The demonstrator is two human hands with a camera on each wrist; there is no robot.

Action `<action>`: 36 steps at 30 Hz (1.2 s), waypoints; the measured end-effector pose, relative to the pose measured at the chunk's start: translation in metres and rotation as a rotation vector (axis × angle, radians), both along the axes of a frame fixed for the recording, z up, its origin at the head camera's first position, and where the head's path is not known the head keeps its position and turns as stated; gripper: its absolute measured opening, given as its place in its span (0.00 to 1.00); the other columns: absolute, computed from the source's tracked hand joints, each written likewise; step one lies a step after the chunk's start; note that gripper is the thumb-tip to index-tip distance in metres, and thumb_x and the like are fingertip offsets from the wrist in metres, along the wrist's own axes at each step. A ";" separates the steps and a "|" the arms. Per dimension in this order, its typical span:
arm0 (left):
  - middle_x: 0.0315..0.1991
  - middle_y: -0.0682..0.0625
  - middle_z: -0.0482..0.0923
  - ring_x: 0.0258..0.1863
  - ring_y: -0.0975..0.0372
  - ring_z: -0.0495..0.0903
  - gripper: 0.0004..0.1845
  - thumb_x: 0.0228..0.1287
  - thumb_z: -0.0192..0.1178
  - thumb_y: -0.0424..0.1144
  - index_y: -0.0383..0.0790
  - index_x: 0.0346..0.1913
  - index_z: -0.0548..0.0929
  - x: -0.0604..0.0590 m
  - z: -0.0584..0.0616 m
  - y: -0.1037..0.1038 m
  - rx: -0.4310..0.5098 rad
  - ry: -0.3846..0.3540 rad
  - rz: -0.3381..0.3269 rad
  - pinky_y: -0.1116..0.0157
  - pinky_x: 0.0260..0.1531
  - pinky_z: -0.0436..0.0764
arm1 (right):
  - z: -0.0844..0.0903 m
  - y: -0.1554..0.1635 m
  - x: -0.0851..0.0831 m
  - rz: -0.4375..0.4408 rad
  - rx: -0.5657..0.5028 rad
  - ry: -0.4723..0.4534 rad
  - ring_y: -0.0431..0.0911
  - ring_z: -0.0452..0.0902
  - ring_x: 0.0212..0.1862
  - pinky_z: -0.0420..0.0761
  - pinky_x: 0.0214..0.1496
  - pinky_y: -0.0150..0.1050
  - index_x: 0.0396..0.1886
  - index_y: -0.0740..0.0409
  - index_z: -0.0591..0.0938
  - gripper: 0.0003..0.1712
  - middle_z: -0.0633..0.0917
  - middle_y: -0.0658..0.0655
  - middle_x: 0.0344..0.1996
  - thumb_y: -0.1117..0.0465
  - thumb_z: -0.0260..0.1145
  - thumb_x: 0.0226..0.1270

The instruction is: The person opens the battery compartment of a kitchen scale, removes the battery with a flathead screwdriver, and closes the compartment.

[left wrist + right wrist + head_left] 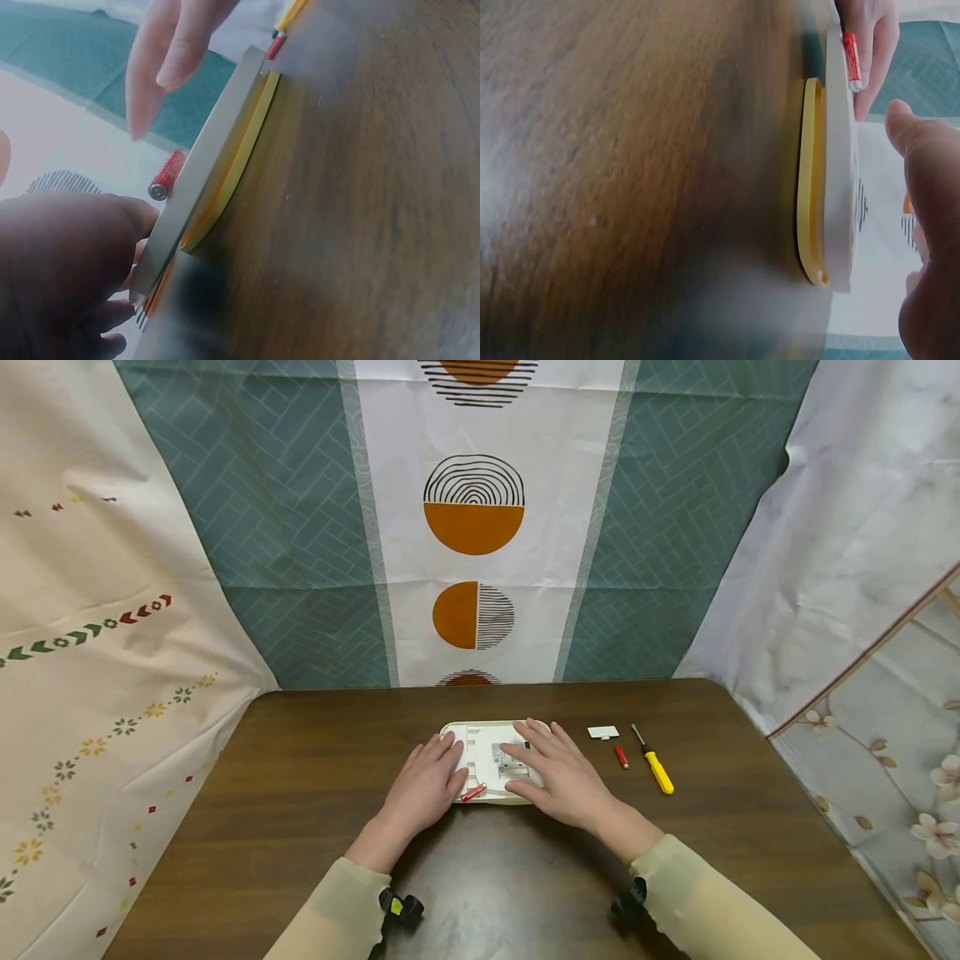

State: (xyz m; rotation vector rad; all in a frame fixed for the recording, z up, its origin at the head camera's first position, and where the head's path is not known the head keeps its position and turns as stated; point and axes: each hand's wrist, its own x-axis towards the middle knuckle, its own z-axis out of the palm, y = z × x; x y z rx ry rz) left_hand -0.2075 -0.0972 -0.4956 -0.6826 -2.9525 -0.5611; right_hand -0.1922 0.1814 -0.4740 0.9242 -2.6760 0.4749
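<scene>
A white plastic device (481,752) with a yellow lower part (247,150) lies on the table, its labelled recess (512,762) facing up. My left hand (422,781) grips its left edge, with the thumb near a red battery (473,792) that rests on the device's near left part. Over the right half, my right hand (562,777) spreads its fingers, holding nothing. In the right wrist view, the right thumb (911,127) stands apart from the white casing (840,165). The right hand hides part of the recess and the device's right side.
To the right on the brown table (300,760) lie a small white cover (603,732), a second red battery (621,757) and a screwdriver (657,771) with a yellow handle. Patterned cloths (300,527) hang behind the table and at both sides.
</scene>
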 end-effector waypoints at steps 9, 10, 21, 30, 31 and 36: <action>0.84 0.38 0.65 0.85 0.41 0.60 0.32 0.86 0.60 0.50 0.35 0.81 0.74 -0.001 0.001 0.001 -0.004 0.017 -0.007 0.40 0.83 0.59 | 0.000 -0.010 -0.003 0.052 0.009 0.016 0.61 0.60 0.85 0.53 0.87 0.65 0.73 0.46 0.86 0.29 0.70 0.61 0.83 0.43 0.74 0.78; 0.84 0.38 0.65 0.85 0.41 0.60 0.32 0.86 0.60 0.49 0.35 0.81 0.74 -0.001 0.001 0.001 -0.002 0.021 -0.009 0.40 0.83 0.59 | 0.000 -0.011 -0.003 0.057 0.008 0.020 0.61 0.60 0.85 0.54 0.86 0.66 0.72 0.46 0.87 0.28 0.71 0.62 0.83 0.43 0.74 0.78; 0.82 0.36 0.68 0.83 0.40 0.63 0.30 0.85 0.62 0.47 0.33 0.80 0.76 0.000 -0.002 0.000 0.008 0.057 -0.018 0.38 0.81 0.61 | -0.006 -0.019 -0.003 0.094 0.005 -0.007 0.60 0.59 0.86 0.54 0.86 0.67 0.68 0.47 0.89 0.24 0.72 0.62 0.82 0.45 0.74 0.79; 0.82 0.36 0.67 0.84 0.40 0.62 0.30 0.86 0.60 0.48 0.33 0.80 0.75 0.000 -0.002 0.000 0.003 0.061 -0.017 0.39 0.81 0.61 | -0.010 -0.025 -0.004 0.108 -0.017 -0.009 0.59 0.62 0.85 0.55 0.86 0.64 0.64 0.48 0.91 0.21 0.75 0.62 0.80 0.48 0.75 0.78; 0.83 0.36 0.67 0.84 0.40 0.62 0.31 0.86 0.60 0.48 0.33 0.80 0.75 0.000 -0.002 -0.001 0.002 0.058 -0.017 0.39 0.82 0.61 | -0.010 -0.026 -0.004 0.109 -0.018 -0.011 0.59 0.61 0.85 0.54 0.87 0.64 0.64 0.48 0.91 0.20 0.74 0.62 0.80 0.48 0.75 0.78; 0.83 0.37 0.67 0.84 0.40 0.62 0.31 0.87 0.60 0.49 0.34 0.80 0.75 0.000 -0.002 0.000 0.009 0.054 -0.015 0.40 0.82 0.60 | -0.012 -0.030 -0.004 0.128 -0.030 -0.007 0.60 0.63 0.84 0.55 0.86 0.65 0.61 0.48 0.92 0.18 0.75 0.62 0.79 0.48 0.75 0.78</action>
